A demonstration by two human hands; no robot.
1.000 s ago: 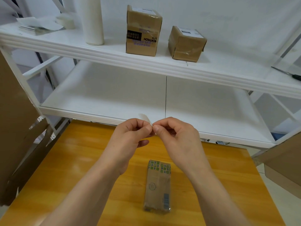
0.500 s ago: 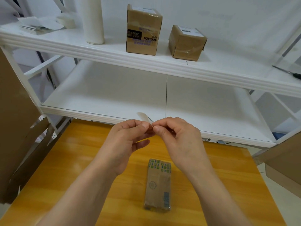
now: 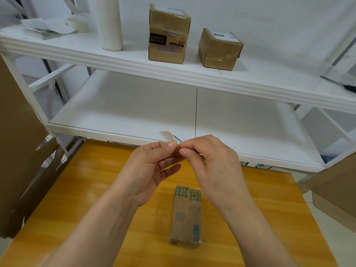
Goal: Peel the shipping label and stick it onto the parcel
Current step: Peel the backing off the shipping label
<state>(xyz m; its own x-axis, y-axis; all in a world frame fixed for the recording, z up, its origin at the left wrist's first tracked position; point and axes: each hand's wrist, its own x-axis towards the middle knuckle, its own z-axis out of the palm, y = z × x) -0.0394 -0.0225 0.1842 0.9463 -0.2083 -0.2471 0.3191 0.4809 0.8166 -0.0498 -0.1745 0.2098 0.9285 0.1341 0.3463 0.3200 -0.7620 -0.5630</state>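
At frame centre, above the bench [image 3: 92, 189], both hands pinch the shipping label [image 3: 167, 135]: left hand [image 3: 152, 166], right hand [image 3: 212, 160]. Thin, floppy, sticky; best held by its edges. The parcel [image 3: 186, 215] lies below.

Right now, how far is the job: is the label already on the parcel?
Done: nothing is stuck yet; the parcel lies on the table, and neither hand holds it. In hand: the left hand and right hand pinch the label above it, one end curling up, so peeling seems under way. Left: finish peeling, then press the label onto the parcel.
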